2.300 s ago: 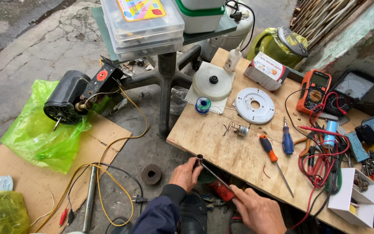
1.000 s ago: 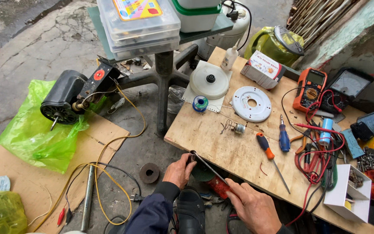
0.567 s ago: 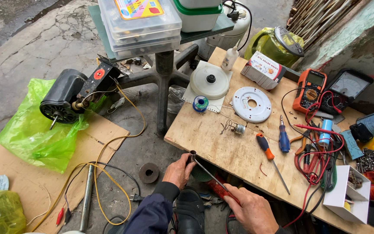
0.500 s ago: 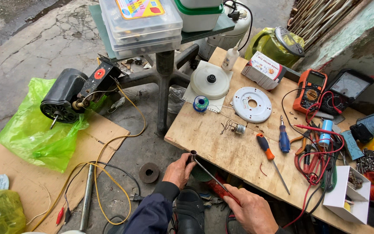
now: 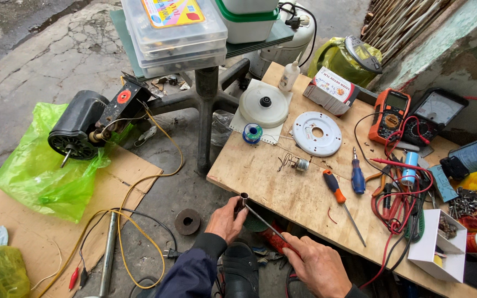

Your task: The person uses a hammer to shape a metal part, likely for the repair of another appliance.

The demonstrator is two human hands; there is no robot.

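My left hand (image 5: 226, 219) pinches a small metal sleeve (image 5: 243, 197) at the near edge of the wooden table (image 5: 282, 187). My right hand (image 5: 317, 267) grips the red handle of a long tool (image 5: 274, 237), whose thin metal shaft runs up into that sleeve. Both hands are just off the table's front edge, above my dark shoe (image 5: 240, 267).
On the table lie an orange-handled screwdriver (image 5: 335, 187), a blue screwdriver (image 5: 358, 175), a white disc (image 5: 317, 133), a round white cover (image 5: 264, 104), a solder spool (image 5: 252, 132), two meters (image 5: 388, 116) and red leads (image 5: 398, 193). A black motor (image 5: 78, 132) rests on a green bag, left.
The hands stay at the table edge on the tool and sleeve. The view has shifted slightly; my right hand sits a little lower on the handle.
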